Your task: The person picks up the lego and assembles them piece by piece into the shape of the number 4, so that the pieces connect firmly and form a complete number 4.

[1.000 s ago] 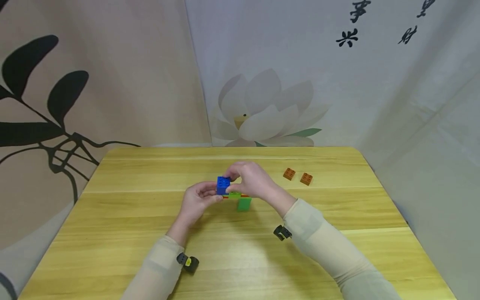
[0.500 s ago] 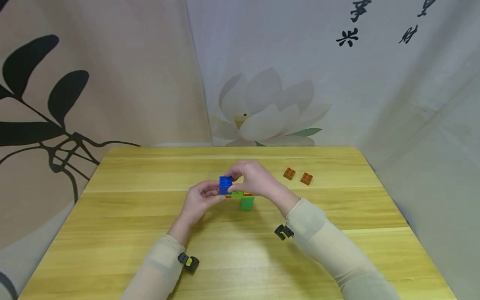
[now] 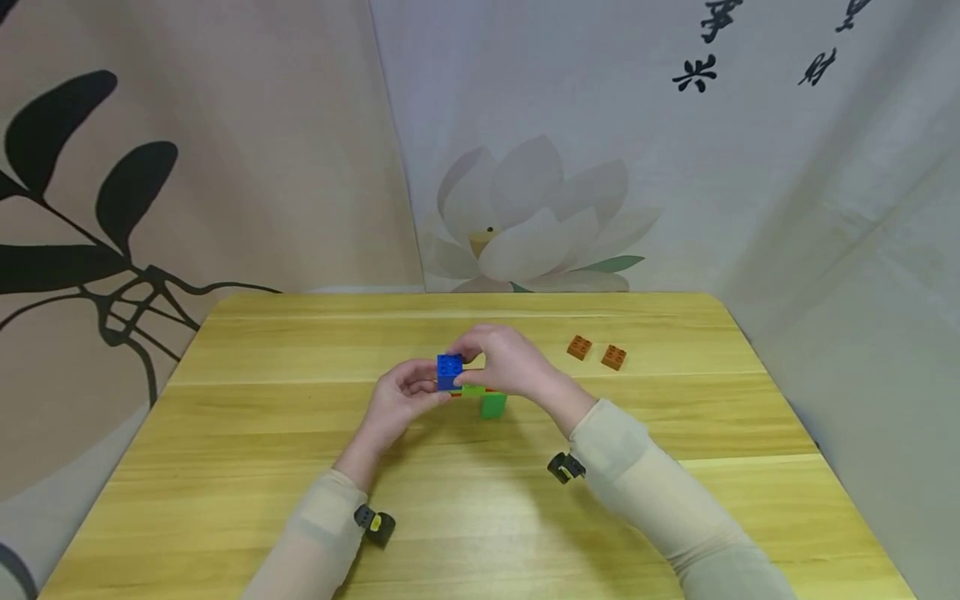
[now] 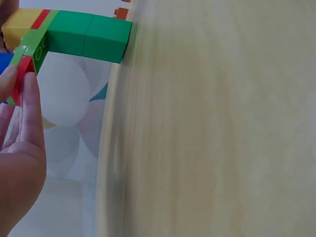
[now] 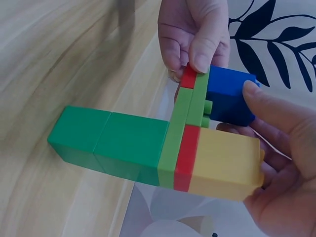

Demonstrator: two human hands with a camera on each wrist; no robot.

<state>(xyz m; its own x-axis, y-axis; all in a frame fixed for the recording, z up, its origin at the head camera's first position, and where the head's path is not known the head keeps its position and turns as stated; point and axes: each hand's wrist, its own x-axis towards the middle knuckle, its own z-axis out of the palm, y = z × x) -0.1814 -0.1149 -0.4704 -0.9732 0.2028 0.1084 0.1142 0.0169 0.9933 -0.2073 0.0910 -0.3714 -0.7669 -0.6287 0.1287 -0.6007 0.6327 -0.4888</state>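
A toy-brick assembly is held over the table between both hands. Two green bricks (image 5: 131,145) form its leg, pointing down at the table. Thin light green plates (image 5: 175,133) and red plates (image 5: 187,158) cross it, with a yellow brick (image 5: 224,160) beyond them on one end. On the other end a blue brick (image 3: 449,372) sits against a light green plate, studs up in the head view. My left hand (image 3: 401,396) pinches the plates beneath the blue brick between thumb and fingers. My right hand (image 3: 502,358) grips the blue brick, thumb on its near side; it hides the yellow brick in the head view.
Two orange-brown bricks, one (image 3: 579,347) left of the other (image 3: 613,357), lie apart on the wooden table (image 3: 480,517), toward its far right. A printed cloth (image 3: 570,100) hangs behind the table's back edge.
The assembly shifts a few pixels right and then slightly back left, with both hands following. Both grips look the same, and the orange-brown bricks stay in place.
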